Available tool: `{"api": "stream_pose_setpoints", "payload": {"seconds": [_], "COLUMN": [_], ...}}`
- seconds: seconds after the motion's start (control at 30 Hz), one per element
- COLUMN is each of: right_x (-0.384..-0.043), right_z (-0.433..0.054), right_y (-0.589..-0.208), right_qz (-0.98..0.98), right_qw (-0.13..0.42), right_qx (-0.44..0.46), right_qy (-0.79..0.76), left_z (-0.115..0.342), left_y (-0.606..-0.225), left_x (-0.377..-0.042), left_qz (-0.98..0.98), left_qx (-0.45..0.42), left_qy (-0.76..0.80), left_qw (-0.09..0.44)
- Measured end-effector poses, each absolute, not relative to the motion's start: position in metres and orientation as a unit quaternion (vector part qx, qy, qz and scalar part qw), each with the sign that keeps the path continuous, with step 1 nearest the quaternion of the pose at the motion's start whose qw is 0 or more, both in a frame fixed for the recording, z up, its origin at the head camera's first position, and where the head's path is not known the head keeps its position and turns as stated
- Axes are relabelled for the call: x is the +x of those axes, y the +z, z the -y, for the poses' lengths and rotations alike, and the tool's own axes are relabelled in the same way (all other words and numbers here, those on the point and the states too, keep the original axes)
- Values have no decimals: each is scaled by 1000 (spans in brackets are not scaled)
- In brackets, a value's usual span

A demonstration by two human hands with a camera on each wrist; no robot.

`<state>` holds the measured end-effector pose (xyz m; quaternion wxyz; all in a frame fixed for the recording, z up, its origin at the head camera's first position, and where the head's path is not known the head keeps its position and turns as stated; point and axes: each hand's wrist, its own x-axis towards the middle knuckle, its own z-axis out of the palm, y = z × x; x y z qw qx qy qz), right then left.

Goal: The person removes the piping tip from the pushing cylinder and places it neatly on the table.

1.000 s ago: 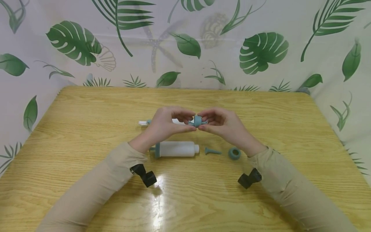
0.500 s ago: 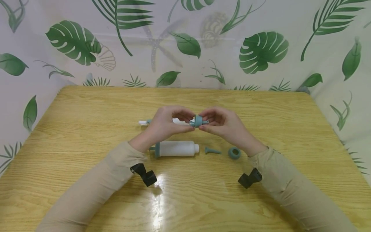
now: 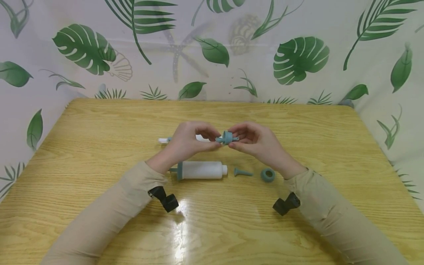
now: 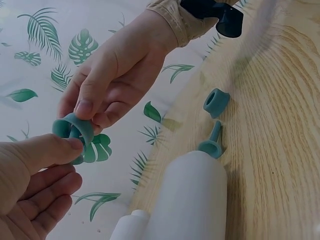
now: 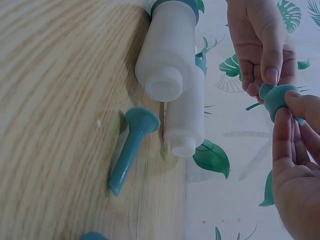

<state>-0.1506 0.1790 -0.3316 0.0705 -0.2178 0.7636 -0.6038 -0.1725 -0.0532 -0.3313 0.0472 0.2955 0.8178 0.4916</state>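
Above the table, my left hand [image 3: 195, 138] pinches one end of a small teal nozzle [image 4: 76, 132] between thumb and fingers. My right hand [image 3: 255, 141] grips a teal ring-shaped cap [image 3: 227, 137] by its rim. The nozzle passes into the cap's opening, and a thin teal tip shows on the right-hand side of the cap in the head view. How deep the nozzle sits is partly hidden by fingers. Below the hands lies a white cylinder [image 3: 202, 170] with a teal end and a bare white neck.
A loose teal nozzle [image 3: 243, 172] and a teal ring cap [image 3: 268, 175] lie right of the cylinder. A second, slimmer white cylinder [image 5: 185, 115] lies farther back, mostly behind my left hand in the head view. A leaf-patterned sheet [image 3: 212, 51] hangs behind the table.
The cap has shifted slightly right with my right hand, and my left fingertips have drawn slightly left. Its rim now faces more toward the head camera. The table items stay put.
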Motion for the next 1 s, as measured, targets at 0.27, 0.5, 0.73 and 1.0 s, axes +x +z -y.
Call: {"api": "stream_pose_setpoints", "payload": {"seconds": [0.27, 0.5, 0.73, 1.0], "right_x": [-150, -150, -150, -151], "right_z": [-182, -186, -191, -199], "right_y": [-329, -329, -329, -330], "right_qz": [-775, -781, -784, -797], "right_qw": [65, 70, 67, 70], "right_qx": [-209, -201, -200, -190], "right_qy": [-593, -587, -584, -569], "left_z": [55, 55, 55, 51], "left_y": [-329, -325, -323, -325], "left_x": [-174, -176, -178, -183], "left_qz": [-827, -841, -848, -853], "left_qx": [297, 292, 285, 301], "left_qy": [476, 453, 445, 423], "left_qw": [42, 36, 43, 50]}}
